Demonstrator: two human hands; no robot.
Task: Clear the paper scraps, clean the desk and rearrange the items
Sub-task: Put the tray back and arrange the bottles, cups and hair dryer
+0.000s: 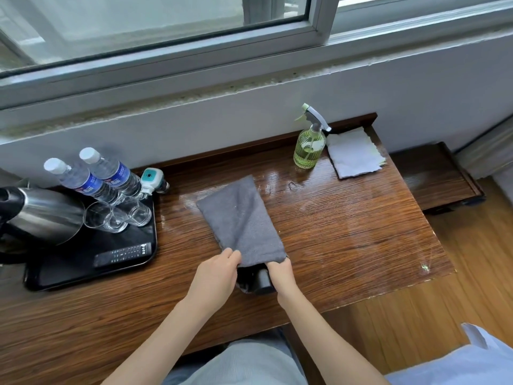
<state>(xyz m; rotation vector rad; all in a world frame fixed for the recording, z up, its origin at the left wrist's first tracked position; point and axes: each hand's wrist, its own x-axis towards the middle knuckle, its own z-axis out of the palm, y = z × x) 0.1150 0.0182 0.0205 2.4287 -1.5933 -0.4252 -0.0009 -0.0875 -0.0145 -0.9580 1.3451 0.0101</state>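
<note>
A: Starting at the left of the frame — the black tray [91, 273] holds 2 water bottles [91, 179], 2 empty glasses [116, 215], a remote [123, 254] and a steel kettle [41, 215], which is cut off by the edge.

B: And the spray bottle [309, 147], upper right?

A: Holding green liquid, just beside a white cloth [355, 152].

B: The hands?

A: Left hand [215, 276] and right hand [281, 276] each pinch a near corner of the grey cloth [241, 220], mid-frame on the wet desk [347, 232]. Something dark [256, 282] beneath — hard to make out.
</note>
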